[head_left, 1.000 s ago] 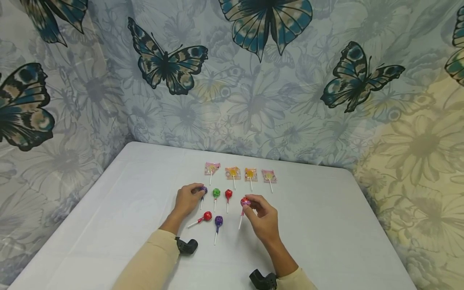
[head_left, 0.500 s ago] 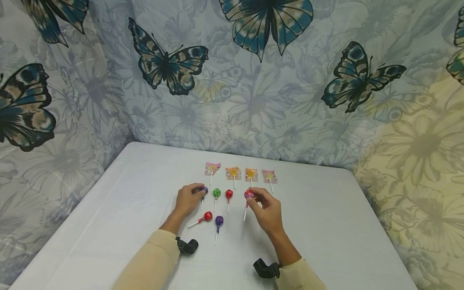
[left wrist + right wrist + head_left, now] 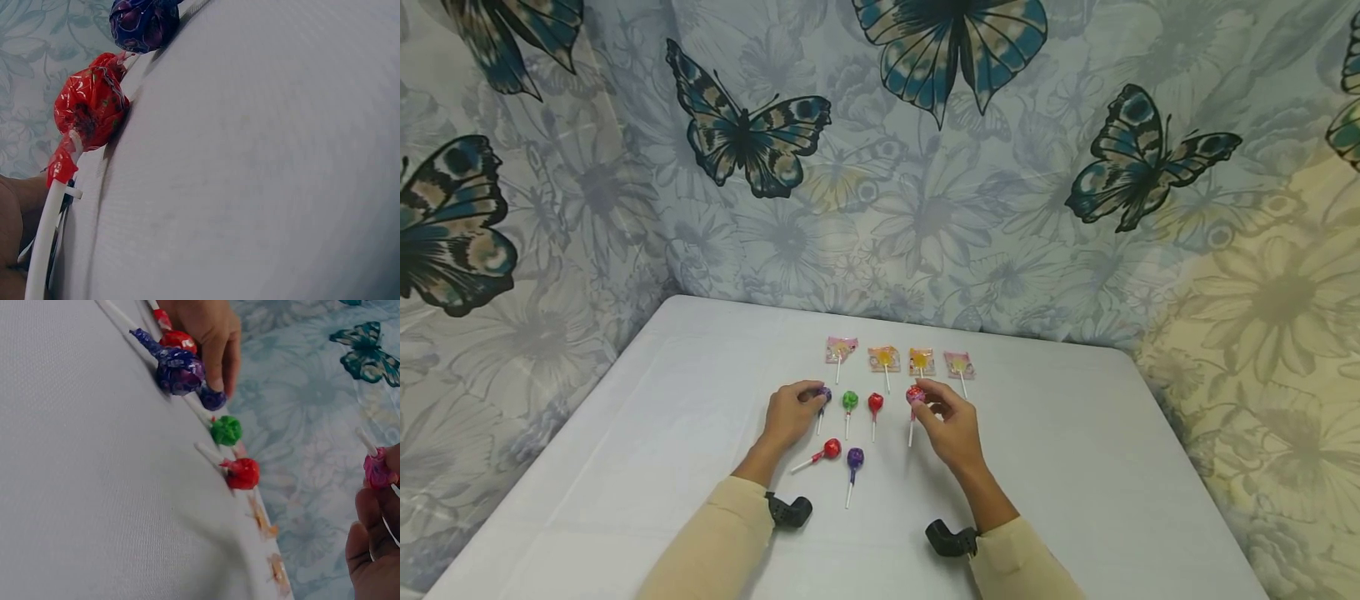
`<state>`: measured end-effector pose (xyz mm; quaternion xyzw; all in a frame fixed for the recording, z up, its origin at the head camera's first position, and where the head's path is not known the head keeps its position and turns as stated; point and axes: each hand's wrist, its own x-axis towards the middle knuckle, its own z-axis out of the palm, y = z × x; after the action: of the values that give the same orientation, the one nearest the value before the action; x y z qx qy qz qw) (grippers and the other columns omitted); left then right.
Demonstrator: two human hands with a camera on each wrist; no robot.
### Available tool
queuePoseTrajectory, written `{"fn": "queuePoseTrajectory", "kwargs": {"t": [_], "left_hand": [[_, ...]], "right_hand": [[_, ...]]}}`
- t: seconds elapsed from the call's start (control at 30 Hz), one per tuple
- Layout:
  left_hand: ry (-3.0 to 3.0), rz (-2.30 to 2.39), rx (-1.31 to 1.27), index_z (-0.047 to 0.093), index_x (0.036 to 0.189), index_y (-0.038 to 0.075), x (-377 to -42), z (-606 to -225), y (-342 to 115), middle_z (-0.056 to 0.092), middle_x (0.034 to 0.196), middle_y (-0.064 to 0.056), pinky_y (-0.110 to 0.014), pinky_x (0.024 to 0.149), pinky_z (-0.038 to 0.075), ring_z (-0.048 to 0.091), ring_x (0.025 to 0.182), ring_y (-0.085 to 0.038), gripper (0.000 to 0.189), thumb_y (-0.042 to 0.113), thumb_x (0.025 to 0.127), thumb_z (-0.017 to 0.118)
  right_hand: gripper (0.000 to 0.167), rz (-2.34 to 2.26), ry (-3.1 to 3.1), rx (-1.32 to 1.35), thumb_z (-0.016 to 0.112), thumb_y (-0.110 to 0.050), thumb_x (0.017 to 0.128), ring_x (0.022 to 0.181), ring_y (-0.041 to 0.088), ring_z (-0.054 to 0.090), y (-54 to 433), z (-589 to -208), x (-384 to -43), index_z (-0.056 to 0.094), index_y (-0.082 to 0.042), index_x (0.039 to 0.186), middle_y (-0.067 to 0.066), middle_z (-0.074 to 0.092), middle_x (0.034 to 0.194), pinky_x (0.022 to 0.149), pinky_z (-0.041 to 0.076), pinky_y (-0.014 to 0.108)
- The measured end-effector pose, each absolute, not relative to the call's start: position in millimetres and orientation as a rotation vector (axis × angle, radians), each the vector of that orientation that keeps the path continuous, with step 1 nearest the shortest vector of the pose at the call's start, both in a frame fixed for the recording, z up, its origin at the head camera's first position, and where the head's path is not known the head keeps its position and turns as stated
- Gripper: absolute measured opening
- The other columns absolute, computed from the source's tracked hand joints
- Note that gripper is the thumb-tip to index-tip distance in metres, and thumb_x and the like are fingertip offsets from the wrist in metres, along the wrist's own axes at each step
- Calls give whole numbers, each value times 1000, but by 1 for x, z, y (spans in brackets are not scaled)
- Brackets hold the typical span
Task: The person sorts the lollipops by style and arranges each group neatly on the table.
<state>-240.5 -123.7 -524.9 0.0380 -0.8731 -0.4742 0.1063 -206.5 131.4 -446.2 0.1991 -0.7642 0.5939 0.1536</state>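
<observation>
My left hand (image 3: 792,413) pinches the head of a purple lollipop (image 3: 827,395) lying at the left end of the middle row. Thumb and fingers of my right hand (image 3: 951,421) grip a red-and-pink lollipop (image 3: 914,395) by its head, stick pointing down toward me. In the right wrist view that lollipop's pink wrapper (image 3: 377,467) shows above the table. Between the hands lie a green lollipop (image 3: 850,401) and a red lollipop (image 3: 876,402). Nearer to me are another red lollipop (image 3: 832,449), lying slantwise, and a purple one (image 3: 855,457).
Behind the middle row, several flat-bagged lollipops (image 3: 883,359) form a back row on the white table (image 3: 1075,467). A patterned butterfly cloth (image 3: 925,250) hangs beyond the table's far edge. Each wrist wears a black camera (image 3: 951,540).
My right hand has carried the red-and-pink lollipop away from me, to the right end of the middle row. The left hand stays on the purple lollipop.
</observation>
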Motion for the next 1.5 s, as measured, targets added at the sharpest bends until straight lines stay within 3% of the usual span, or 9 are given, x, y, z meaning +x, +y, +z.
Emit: {"fn": "queuePoseTrajectory", "kwargs": {"t": [0.2, 0.37, 0.6, 0.8, 1.1, 1.5], "left_hand": [[-2575, -1396, 117, 70, 115, 7, -241, -525, -124, 68, 106, -9, -41, 82, 47, 58, 94, -24, 27, 11, 88, 71], [-2569, -1397, 109, 70, 115, 7, -240, -524, -124, 68, 106, -10, -41, 83, 47, 59, 94, -25, 28, 11, 87, 71], [-2569, -1379, 89, 70, 114, 7, -240, -524, -124, 68, 104, -10, -41, 82, 47, 59, 93, -24, 28, 11, 87, 71], [-2567, -1381, 92, 71, 114, 7, -241, -525, -125, 68, 102, -9, -41, 81, 47, 58, 91, -24, 27, 11, 87, 71], [-2559, -1394, 83, 71, 114, 7, -241, -526, -125, 68, 105, -10, -41, 83, 47, 58, 93, -24, 27, 10, 87, 71], [-2558, -1404, 104, 71, 114, 6, -240, -525, -124, 68, 106, -10, -40, 82, 47, 58, 93, -24, 27, 10, 87, 71]], "right_hand": [[25, 1667, -2266, 511, 65, 7, 87, 89, 34, 59, 131, -459, -220, 65, 9, 112, 22, 67, 102, 73, 48, 35], [25, 1659, -2307, 461, 67, 2, 88, 89, 28, 59, 135, -488, -238, 66, 5, 114, 14, 70, 99, 72, 47, 37], [24, 1581, -2422, 362, 68, -4, 89, 86, 19, 58, 134, -500, -245, 69, -3, 113, 3, 71, 95, 75, 46, 32], [24, 1504, -2528, 291, 68, -9, 89, 82, 19, 60, 131, -503, -247, 70, -5, 113, 4, 69, 103, 72, 49, 33], [23, 1455, -2639, 233, 69, -11, 89, 70, 15, 55, 129, -511, -253, 72, -10, 112, 5, 68, 110, 61, 45, 28], [25, 1446, -2721, 184, 68, -15, 91, 71, 16, 58, 125, -511, -253, 71, -11, 115, 9, 67, 115, 63, 48, 30]]}}
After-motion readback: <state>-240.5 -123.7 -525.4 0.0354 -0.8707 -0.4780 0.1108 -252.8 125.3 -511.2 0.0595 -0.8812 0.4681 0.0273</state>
